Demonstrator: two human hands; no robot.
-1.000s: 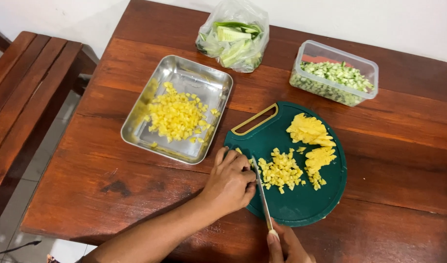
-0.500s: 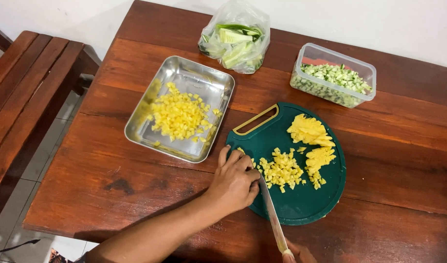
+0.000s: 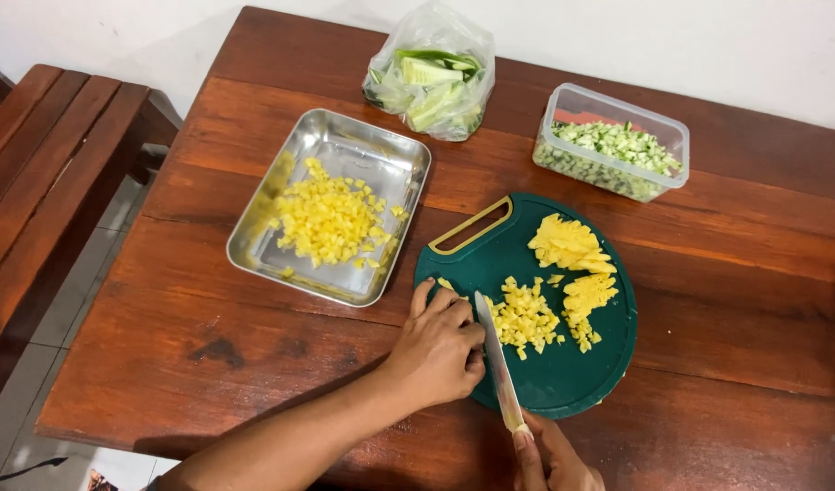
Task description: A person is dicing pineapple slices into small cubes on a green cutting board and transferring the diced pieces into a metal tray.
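Observation:
My left hand (image 3: 440,345) rests curled on the left part of a round dark green cutting board (image 3: 563,382), its fingers against the flat of a knife blade (image 3: 496,359). My right hand (image 3: 549,455) grips the knife handle at the bottom edge of the view. The blade lies along the left side of a pile of diced yellow fruit (image 3: 524,315). Two sliced yellow chunks (image 3: 572,245) sit further right on the board.
A steel tray (image 3: 345,155) holding diced yellow pieces lies left of the board. At the back stand a clear plastic bag of cucumber pieces (image 3: 433,82) and a clear tub of diced green vegetable (image 3: 611,153). A wooden bench (image 3: 45,173) is beside the table's left edge.
The knife has shifted slightly left and down, its blade now against my left fingers. My left hand stays on the board's left side.

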